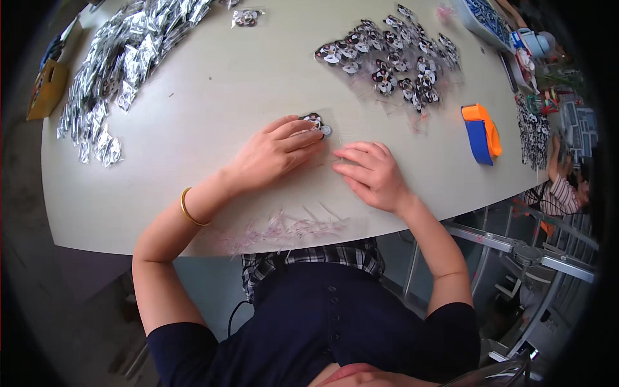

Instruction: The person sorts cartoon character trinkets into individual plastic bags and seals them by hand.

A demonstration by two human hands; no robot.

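Note:
A small black-and-white cartoon-shaped piece [315, 120] lies in a clear plastic bag [335, 119] at the middle of the table. My left hand [274, 153], a gold bangle on its wrist, rests over the bag with fingers stretched out, the fingertips touching the piece. They cover part of it. To the right, my right hand [374, 174] is curled near the bag's lower right edge, fingertips drawn in. Whatever sits between those fingertips is too small and see-through to make out. Thin clear and pinkish strips [284, 229] lie along the table's near edge.
Silvery packets [138, 48] form a long pile at the far left, beside a yellow box [46, 90]. Similar bagged pieces [396, 55] spread at the far right. An orange-and-blue tape dispenser [480, 134] stands right; one packet [246, 18] lies far off. Another person [561, 190] sits beyond.

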